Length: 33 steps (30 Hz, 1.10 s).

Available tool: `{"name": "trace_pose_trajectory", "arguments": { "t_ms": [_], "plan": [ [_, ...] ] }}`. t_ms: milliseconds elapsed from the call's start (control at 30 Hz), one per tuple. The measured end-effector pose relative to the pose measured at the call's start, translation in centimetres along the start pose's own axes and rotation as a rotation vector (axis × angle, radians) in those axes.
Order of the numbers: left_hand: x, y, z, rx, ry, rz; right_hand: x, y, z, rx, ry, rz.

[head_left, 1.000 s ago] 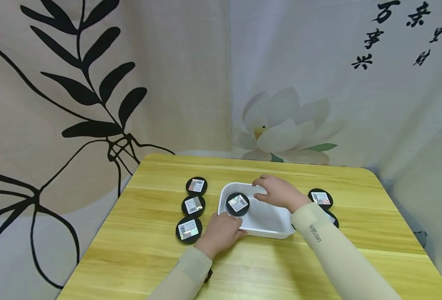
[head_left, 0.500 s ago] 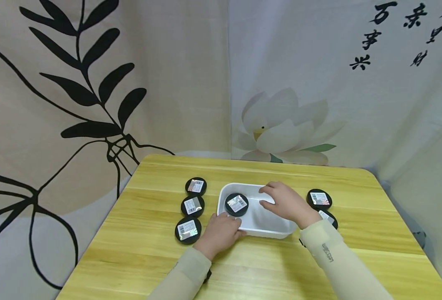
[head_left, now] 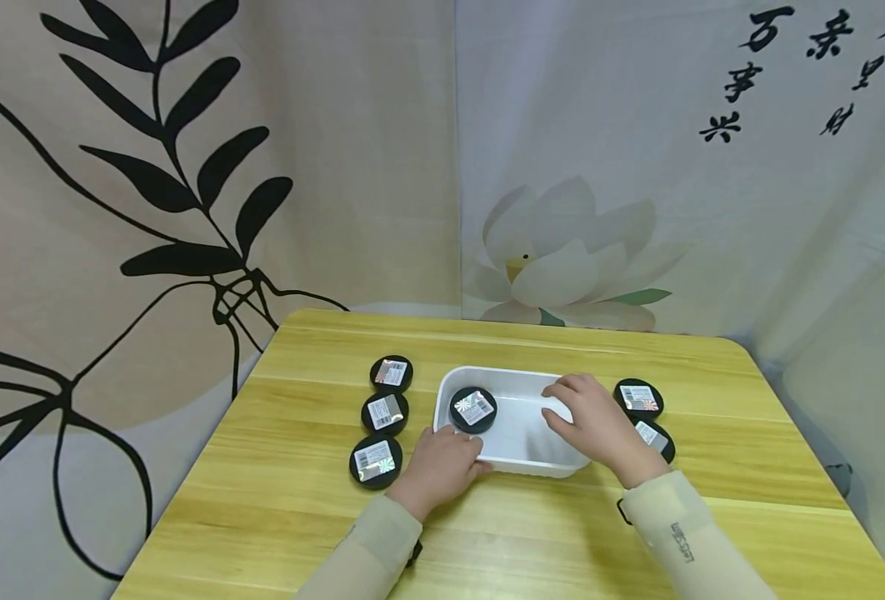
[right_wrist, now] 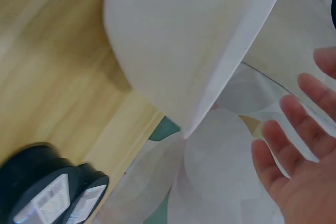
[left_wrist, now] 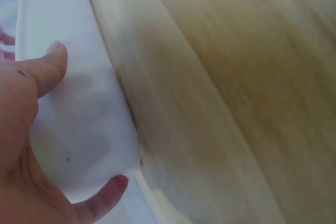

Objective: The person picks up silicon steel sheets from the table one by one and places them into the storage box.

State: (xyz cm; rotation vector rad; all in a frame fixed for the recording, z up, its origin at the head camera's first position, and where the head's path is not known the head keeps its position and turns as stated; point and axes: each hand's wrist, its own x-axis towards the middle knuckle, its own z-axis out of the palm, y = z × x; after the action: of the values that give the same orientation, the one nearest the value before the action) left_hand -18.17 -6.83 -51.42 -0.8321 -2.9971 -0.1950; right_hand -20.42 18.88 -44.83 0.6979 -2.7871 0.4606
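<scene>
Starting at the left, the cloth backdrop [head_left: 322,167] carries big black leaves, and in front of it the wooden tabletop [head_left: 502,542] spreads out. Here's a line of three labelled round pots: far black pot [head_left: 392,373], middle black pot [head_left: 385,412], near black pot [head_left: 376,462], close together just outside the tray's left end. Now the left hand [head_left: 442,467], reaching in from a pale sleeve, and it's got hold of the white tray [head_left: 532,465] at the near left corner! The left wrist view shows the thumb [left_wrist: 53,66] flat along the outer wall and a finger [left_wrist: 107,196] bent round the corner. Just past those fingers, inside the tray at its left end, sits the boxed black pot [head_left: 473,410], label up, resting on the tray's floor. Then a stretch of bare white floor, and over the right part comes the right hand [head_left: 596,421]: thumb and forefinger wide apart, loosely curved, the gap facing that pot but well apart from it. The right wrist view has its fingers spread and away from the tray wall. Finally, right of that hand, two more labelled pots, the back black pot [head_left: 639,398] and front black pot [head_left: 653,438], just beside each other on the wood.
</scene>
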Motion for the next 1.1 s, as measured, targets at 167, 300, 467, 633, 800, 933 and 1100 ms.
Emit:
{"name": "trace_pose_trajectory", "arguments": {
  "t_ms": [167,300,467,633,800,933,1100],
  "plan": [
    [-0.1,-0.2,-0.2,0.013,0.002,0.003,-1.0,0.4,0.6,0.020,0.070,0.021],
    [-0.2,-0.2,-0.4,0.021,0.009,0.006,-1.8,0.8,1.1,0.026,0.151,0.008],
    [0.0,-0.1,-0.2,0.013,-0.010,0.005,-3.1,1.4,1.3,0.046,0.216,0.029],
    [0.0,-0.1,-0.1,0.006,-0.025,0.004,-4.7,1.9,1.4,0.067,0.225,0.089],
    [-0.1,-0.2,-0.3,0.005,-0.018,0.005,-5.8,2.5,1.7,0.075,0.231,0.131],
    [-0.1,-0.1,-0.4,0.001,-0.017,0.006,-6.3,3.0,1.8,0.092,0.220,0.162],
    [0.0,-0.1,-0.1,-0.008,-0.029,0.002,-6.9,3.6,2.4,0.096,0.193,0.183]
  ]
}}
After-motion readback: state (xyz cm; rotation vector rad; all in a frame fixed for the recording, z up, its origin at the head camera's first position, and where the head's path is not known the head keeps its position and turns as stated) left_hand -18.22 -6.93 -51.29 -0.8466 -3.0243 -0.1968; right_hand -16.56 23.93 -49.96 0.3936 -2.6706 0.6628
